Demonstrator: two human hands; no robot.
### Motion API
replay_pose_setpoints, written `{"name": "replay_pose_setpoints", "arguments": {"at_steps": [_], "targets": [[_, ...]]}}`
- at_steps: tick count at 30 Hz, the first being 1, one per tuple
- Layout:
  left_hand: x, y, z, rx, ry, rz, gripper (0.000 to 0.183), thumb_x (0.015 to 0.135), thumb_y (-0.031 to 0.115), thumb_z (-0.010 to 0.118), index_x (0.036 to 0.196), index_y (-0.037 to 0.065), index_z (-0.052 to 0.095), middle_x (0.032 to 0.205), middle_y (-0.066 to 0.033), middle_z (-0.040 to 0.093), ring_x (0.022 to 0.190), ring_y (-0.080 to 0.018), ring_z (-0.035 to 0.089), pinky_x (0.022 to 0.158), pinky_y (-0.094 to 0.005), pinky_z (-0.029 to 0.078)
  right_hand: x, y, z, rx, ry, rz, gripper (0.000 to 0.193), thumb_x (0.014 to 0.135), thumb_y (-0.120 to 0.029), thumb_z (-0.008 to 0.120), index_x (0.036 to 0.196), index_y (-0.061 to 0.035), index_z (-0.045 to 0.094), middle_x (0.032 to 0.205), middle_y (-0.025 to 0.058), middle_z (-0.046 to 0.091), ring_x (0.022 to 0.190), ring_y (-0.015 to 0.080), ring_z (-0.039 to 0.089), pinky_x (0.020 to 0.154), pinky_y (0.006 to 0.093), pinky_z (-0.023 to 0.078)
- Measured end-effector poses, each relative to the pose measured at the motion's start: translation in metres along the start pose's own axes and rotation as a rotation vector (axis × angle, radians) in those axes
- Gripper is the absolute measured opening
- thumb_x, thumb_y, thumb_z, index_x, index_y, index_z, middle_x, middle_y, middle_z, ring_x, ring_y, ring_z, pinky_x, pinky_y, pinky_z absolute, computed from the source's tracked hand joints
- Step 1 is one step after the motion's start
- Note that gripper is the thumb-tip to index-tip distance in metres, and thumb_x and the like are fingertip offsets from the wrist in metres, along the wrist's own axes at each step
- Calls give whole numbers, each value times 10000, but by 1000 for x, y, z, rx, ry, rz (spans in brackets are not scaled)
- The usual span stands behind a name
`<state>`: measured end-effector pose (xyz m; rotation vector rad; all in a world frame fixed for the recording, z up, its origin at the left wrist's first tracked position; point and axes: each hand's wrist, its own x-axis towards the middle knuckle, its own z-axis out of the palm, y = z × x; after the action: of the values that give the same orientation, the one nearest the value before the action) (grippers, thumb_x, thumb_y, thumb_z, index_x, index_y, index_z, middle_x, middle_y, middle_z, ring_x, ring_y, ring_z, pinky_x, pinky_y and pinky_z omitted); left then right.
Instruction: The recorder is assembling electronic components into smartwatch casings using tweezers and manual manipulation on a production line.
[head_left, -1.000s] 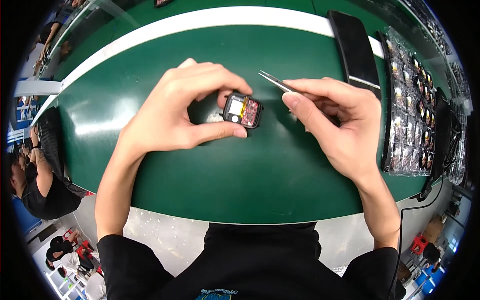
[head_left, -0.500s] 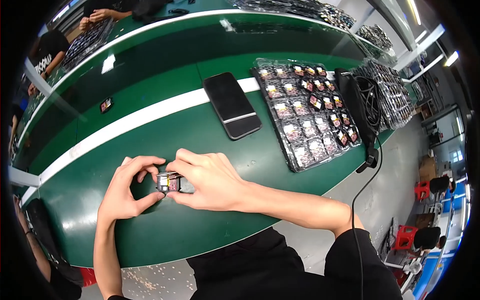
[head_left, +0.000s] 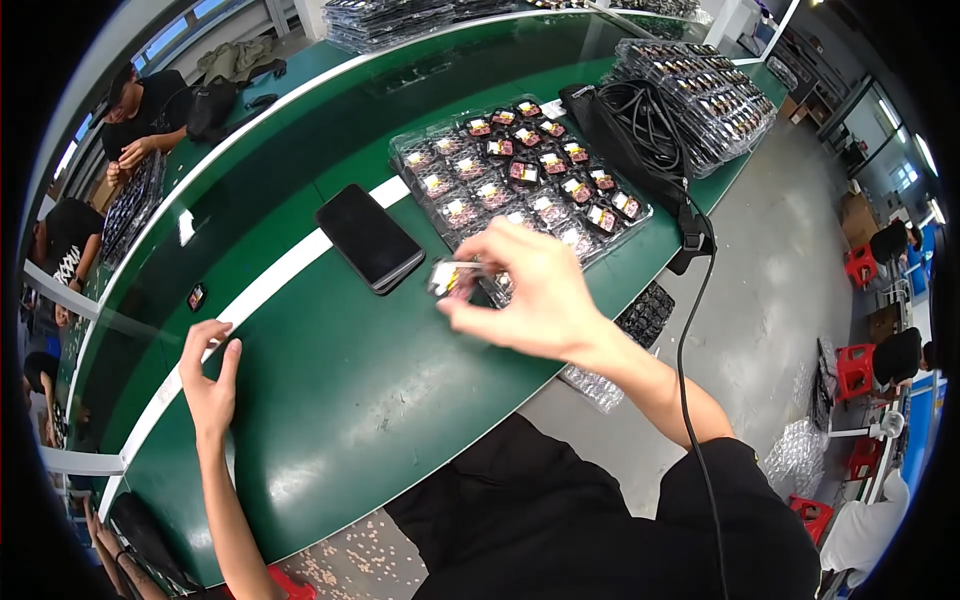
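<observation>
Between the thumb and fingers of my right hand is a small black-cased electronic unit with white, yellow and reddish parts inside. Motion blurs it, and the fingers cover part of it. This hand hovers over the near left edge of a clear plastic tray filled with rows of similar units. My left hand is apart from it at the left of the green table, thumb and fingers spread with nothing between them. Another small unit lies beyond my left fingers, past the white strip.
A black phone lies left of the tray. To the tray's right are a black bag with coiled cable and a stack of filled trays. A cable hangs across my right arm. Another person sits at the far left.
My right hand has carried the small unit rightward and away from my left hand, to the tray. My left hand has let go and moved left. The whole view has swung right.
</observation>
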<state>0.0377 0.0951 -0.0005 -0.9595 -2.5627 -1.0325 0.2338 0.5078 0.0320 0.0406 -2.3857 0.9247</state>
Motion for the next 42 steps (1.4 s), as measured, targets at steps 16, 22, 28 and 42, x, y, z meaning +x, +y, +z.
{"name": "replay_pose_setpoints", "arguments": {"at_steps": [16, 22, 28, 42], "targets": [[45, -68, 10, 302, 132, -141, 337, 1090, 77, 643, 1420, 9, 644, 1287, -186, 697, 1221, -374, 677, 1088, -445, 525, 18, 76, -51, -419, 174, 320, 507, 810, -465, 923, 1025, -13, 844, 810, 96, 684, 750, 285, 720, 706, 425, 573], [-4, 57, 30, 57, -197, 111, 479, 987, -2, 743, 1454, 36, 644, 1361, -169, 653, 1258, -346, 644, 1102, -409, 516, 31, 44, -45, 224, 118, 366, 250, 1052, -166, 797, 1134, 69, 775, 874, 9, 751, 782, 26, 619, 702, 226, 490], [-23, 74, 31, -161, -269, -34, 645, 867, 153, 919, 1469, 108, 691, 1456, -119, 593, 1233, -282, 634, 995, -398, 547, 49, -30, 47, 374, -290, 53, 243, 1085, -150, 710, 1193, 58, 776, 924, 76, 740, 770, 111, 638, 676, 289, 474], [-35, 53, 6, -94, -325, 59, 688, 739, 251, 974, 1369, 90, 751, 1023, -72, 642, 881, -245, 613, 774, -371, 494, 40, -44, 151, 576, -536, 60, 225, 1059, -106, 750, 1226, 31, 814, 792, 63, 661, 675, 76, 574, 599, 298, 435]]}}
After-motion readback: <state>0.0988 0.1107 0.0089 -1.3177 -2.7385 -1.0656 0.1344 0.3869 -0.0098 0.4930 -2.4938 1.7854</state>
